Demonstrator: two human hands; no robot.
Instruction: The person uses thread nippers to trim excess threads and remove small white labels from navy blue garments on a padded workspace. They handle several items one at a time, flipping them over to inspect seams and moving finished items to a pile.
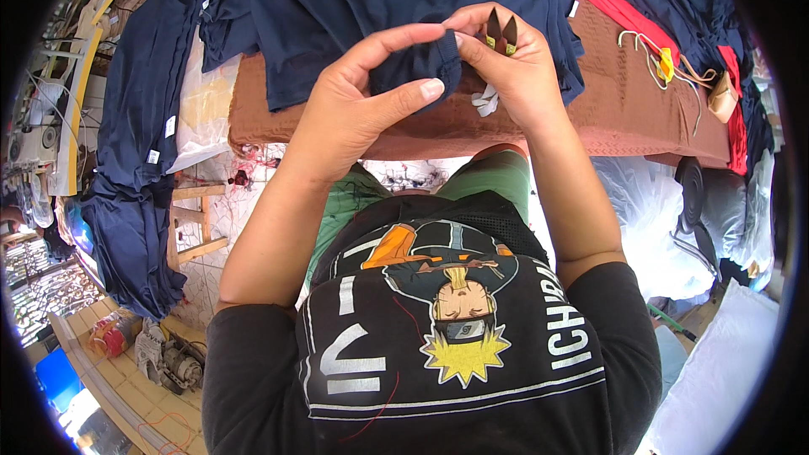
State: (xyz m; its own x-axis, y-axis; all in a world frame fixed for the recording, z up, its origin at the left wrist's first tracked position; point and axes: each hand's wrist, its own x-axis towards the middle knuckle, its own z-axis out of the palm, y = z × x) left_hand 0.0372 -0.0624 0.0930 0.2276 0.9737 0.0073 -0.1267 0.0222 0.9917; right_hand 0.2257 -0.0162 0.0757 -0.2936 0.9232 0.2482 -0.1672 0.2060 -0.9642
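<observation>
A navy fabric garment [337, 8] lies spread over the table's near edge, and its narrow banded opening [445, 63] is raised between my hands. My left hand [350, 105] is closed around that band, thumb on the near side and index finger stretched along the top. The fingertips of my right hand [518, 67] pinch the band's right edge. Tucked in the same right hand are thread snips [495, 27], their two dark pointed blades upward and apart, with yellow marks at the base. Below the right hand hangs a small white piece [485, 102], perhaps a label.
A brown cloth [624, 93] covers the table. Toward the right lie a red strip [619, 8], pale cords with a yellow piece [666, 66] and a tan pouch [722, 99]. More navy garments [139, 109] hang at the left. A motor [168, 358] sits lower left; plastic bags [649, 202] stand right.
</observation>
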